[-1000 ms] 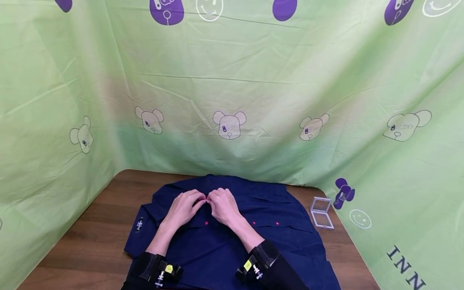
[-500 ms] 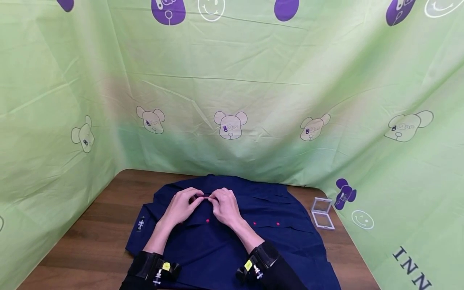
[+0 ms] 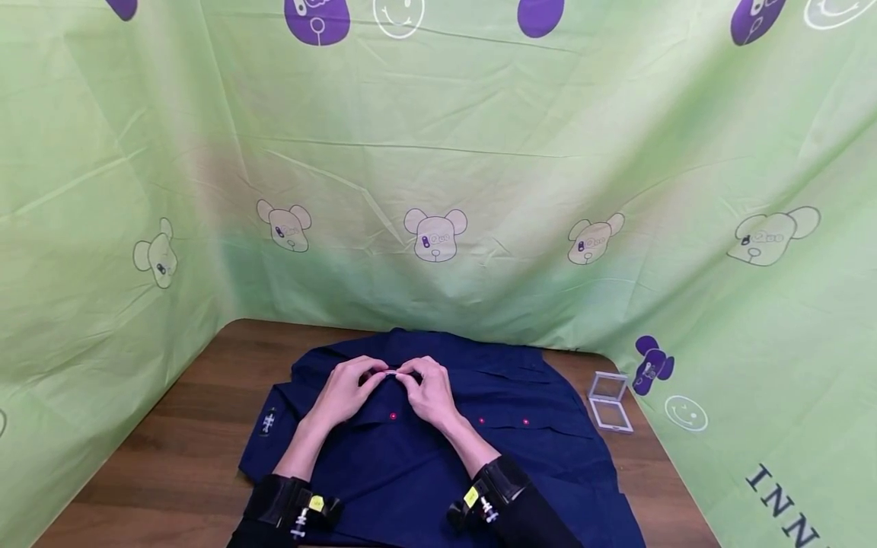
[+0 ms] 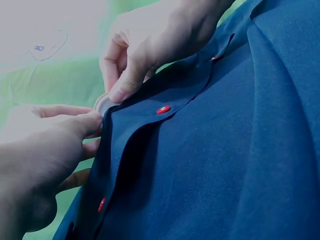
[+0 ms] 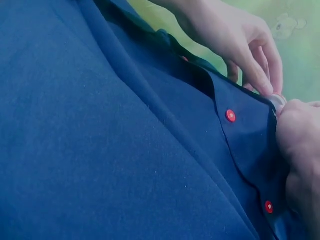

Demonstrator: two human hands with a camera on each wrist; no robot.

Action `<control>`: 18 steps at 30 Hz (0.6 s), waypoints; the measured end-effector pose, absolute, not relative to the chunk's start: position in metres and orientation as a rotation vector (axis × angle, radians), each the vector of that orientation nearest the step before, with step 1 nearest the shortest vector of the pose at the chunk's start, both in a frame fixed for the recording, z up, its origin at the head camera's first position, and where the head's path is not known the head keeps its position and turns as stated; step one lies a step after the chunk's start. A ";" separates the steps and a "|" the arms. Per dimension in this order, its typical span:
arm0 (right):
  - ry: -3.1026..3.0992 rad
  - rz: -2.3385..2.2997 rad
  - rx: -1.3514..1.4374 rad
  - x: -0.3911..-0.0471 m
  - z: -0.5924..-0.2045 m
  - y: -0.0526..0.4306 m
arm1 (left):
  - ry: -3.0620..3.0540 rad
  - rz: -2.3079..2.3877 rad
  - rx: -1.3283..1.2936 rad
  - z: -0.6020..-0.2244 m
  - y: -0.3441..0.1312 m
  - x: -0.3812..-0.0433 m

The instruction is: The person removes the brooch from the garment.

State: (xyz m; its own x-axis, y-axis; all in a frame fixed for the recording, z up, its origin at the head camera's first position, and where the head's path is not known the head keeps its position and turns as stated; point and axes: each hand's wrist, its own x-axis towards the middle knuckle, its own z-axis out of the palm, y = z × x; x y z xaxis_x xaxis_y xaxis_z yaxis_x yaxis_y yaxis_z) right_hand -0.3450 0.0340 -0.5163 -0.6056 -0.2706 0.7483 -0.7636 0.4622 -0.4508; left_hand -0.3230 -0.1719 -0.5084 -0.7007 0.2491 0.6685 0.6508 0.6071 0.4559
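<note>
A navy button-up shirt (image 3: 425,479) lies spread on the table, its placket dotted with red buttons (image 4: 163,109). At the lifted placket edge is a small round whitish disc (image 4: 103,102) with a thin tan rim; its exact kind is unclear. My left hand (image 3: 342,390) pinches one side of the disc between thumb and fingers. From the other side my right hand (image 3: 428,391) pinches it too, fingertips close to the left ones. Fingers hide much of the disc, and whether cloth is caught with it cannot be told.
An open clear square case (image 3: 609,402) sits at the right of the wooden table (image 3: 157,472). Green printed curtains (image 3: 438,152) hang behind and at both sides. A dark patch with a whitish figure (image 3: 268,421) shows on the shirt's left part.
Both hands have drawn slightly apart, and a pale edge of the disc now shows between the fingertips. The shirt's placket has shifted a little; the case has stayed put.
</note>
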 end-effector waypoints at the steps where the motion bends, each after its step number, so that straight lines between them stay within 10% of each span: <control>1: -2.109 1.091 0.855 -0.345 -0.517 0.034 | -2.279 -0.956 -0.709 -0.509 -0.172 -0.323; 18: -2.130 1.164 0.835 -0.344 -0.516 0.036 | -2.347 -0.938 -0.645 -0.507 -0.170 -0.321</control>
